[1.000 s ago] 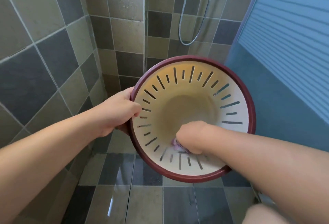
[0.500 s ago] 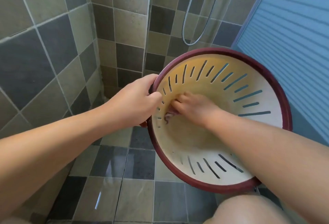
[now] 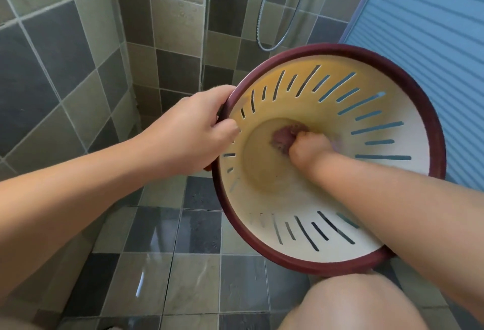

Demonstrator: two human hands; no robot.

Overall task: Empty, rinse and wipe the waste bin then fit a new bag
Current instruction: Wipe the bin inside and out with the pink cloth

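held up over the wet tiled floor, tipped with its mouth toward the camera: cream bin with slotted wall and dark red rim. gripped at the rim's left edge by the left hand, thumb inside, fingers curled round the outside. deep inside, against the bin's bottom, the right hand, fisted round a purplish cloth that bulges out beyond the knuckles. just under the bin's lower rim, a bare knee. behind, tiled walls in grey and olive, a shower hose hanging in a loop, a blue ribbed panel at right.
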